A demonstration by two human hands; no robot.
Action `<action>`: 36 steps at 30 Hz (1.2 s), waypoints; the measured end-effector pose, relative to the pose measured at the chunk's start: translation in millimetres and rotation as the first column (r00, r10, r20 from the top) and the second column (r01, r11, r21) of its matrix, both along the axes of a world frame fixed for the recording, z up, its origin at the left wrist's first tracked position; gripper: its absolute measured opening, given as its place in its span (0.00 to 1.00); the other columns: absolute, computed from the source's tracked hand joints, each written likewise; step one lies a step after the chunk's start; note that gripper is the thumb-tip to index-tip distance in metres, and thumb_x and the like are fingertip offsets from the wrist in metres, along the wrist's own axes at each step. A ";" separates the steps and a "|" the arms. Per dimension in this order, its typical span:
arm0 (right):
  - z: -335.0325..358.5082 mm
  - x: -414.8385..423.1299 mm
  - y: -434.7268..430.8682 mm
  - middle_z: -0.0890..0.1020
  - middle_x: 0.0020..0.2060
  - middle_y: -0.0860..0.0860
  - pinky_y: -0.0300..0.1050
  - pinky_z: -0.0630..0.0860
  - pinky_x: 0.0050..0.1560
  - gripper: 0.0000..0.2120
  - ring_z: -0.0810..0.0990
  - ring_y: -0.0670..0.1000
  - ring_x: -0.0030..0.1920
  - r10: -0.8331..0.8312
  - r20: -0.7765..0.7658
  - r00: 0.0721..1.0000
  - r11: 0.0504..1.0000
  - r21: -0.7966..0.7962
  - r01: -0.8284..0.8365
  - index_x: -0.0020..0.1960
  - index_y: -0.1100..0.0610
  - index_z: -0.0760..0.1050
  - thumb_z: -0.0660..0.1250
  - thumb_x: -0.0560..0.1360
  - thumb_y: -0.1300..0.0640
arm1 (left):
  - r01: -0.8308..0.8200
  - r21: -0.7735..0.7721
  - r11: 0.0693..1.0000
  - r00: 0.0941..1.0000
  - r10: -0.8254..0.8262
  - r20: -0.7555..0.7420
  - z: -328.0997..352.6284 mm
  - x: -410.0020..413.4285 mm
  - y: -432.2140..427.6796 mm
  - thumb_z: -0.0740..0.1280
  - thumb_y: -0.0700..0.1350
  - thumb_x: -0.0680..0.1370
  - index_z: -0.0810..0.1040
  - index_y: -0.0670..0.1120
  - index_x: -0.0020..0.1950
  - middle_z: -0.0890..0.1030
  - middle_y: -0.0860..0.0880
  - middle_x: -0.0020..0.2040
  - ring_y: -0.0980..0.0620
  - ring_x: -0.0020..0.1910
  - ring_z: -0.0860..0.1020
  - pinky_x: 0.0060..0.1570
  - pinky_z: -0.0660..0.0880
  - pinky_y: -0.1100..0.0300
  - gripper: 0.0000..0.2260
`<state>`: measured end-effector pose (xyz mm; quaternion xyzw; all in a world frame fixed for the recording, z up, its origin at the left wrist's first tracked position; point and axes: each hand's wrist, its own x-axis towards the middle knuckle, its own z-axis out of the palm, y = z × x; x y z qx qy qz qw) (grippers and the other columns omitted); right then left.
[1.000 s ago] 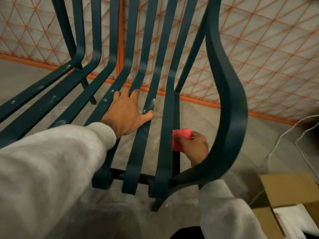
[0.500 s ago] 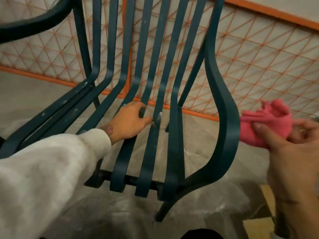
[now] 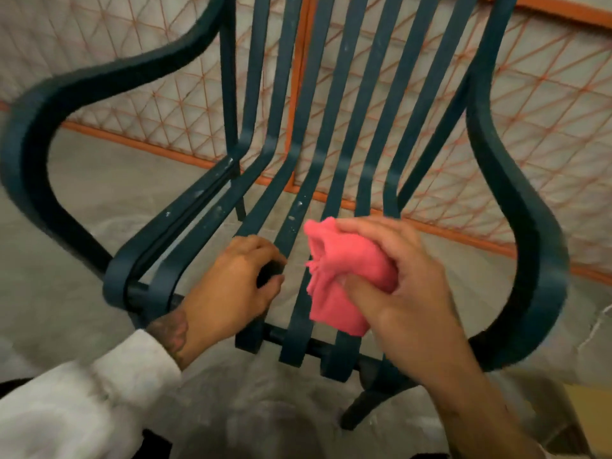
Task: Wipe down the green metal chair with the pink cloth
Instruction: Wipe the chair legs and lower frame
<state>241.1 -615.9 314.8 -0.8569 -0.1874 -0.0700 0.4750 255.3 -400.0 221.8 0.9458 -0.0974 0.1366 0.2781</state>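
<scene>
The chair (image 3: pixel 520 200) fills most of my view. It is dark green, with its back toward the mesh and its front edge toward me. Two curved armrests sweep out at the left and right. The slats (image 3: pixel 294 210) run down the back, bend, and come forward across the seat to a crossbar at the front edge. Pale specks dot them near the bend.

Behind the chair stands the mesh (image 3: pixel 536 104), orange wire in diamonds over a pale sheet, with an orange frame. Under the chair is a grey floor (image 3: pixel 99 200) with whitish dusty smears.

My left arm comes in from the lower left in a pale sleeve (image 3: pixel 82 402). My right arm is bare and comes in from the lower right.

My left hand (image 3: pixel 231 286) is at the front left of the seat, fingers and thumb curled round one slat close to the front edge. My right hand (image 3: pixel 407 293) grips the cloth (image 3: pixel 344 276) bunched up, fingers curled over its top and thumb pressed across its front.

The cloth is pink and sits over the slats at the middle of the seat, just right of my left hand and near the front edge. A fold of it hangs down toward the crossbar. I cannot tell whether it touches the slats.
</scene>
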 end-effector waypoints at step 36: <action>-93.7 -23.7 19.3 0.69 0.75 0.51 0.49 0.56 0.78 0.27 0.66 0.50 0.74 0.045 0.070 0.996 0.837 -0.548 0.001 0.78 0.52 0.61 0.59 0.82 0.46 | -0.032 -0.112 0.993 0.997 0.040 0.069 -11.4 -10.0 4.9 0.73 0.43 0.74 0.84 0.42 0.53 0.81 0.48 0.51 0.53 0.49 0.80 0.53 0.70 0.69 0.09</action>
